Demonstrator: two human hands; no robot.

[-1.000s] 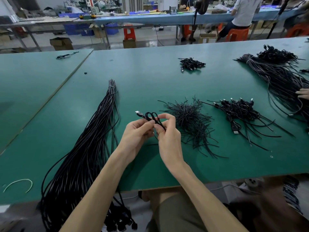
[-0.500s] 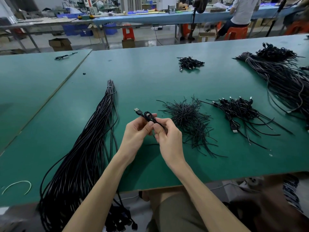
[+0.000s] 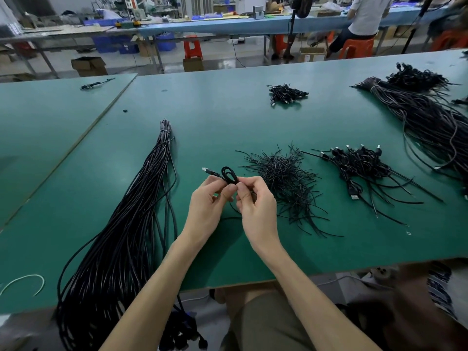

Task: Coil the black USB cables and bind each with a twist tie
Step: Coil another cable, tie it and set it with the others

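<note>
One green table (image 3: pixel 228 117) carried all that we had to work with. Along its left side, running from mid-table out past the near edge, lay the long bundle (image 3: pixel 121 236) of loose cables. A second bundle (image 3: pixel 430 122) sprawled toward the far right corner. Right of centre sat the ties (image 3: pixel 283 181) in a bristling heap, and beyond them toward the right edge lay the finished coils (image 3: pixel 359 165). A smaller heap (image 3: pixel 287 93) lay near the far edge.

Our hands met above the table, a little in from the near edge and just left of the ties. The left hand (image 3: pixel 206 203) pinched the coil (image 3: pixel 230 174) at its lower end between thumb and forefinger, with the other fingers curled under. The right hand (image 3: pixel 257 206) was curled too, its thumb and forefinger pressed to the same neck of the coil and touching the left thumb. We could not tell whether a tie was already caught between them. A thin black strand (image 3: pixel 229 211) hung below the hands, and it could have been the cable's tail or a tie.

The coil was a small narrow loop that stood out beyond our fingertips toward the far edge. Its long axis ran near to far, leaning slightly left, and the plug (image 3: pixel 206 170) poked out toward the left edge.

We judged the binding to be the step in hand. The neck to be bound lay right at the pinch, under both hands. The right hand was the nearer to the ties, so it was the one to fetch or twist while the left held the loops together.
</note>
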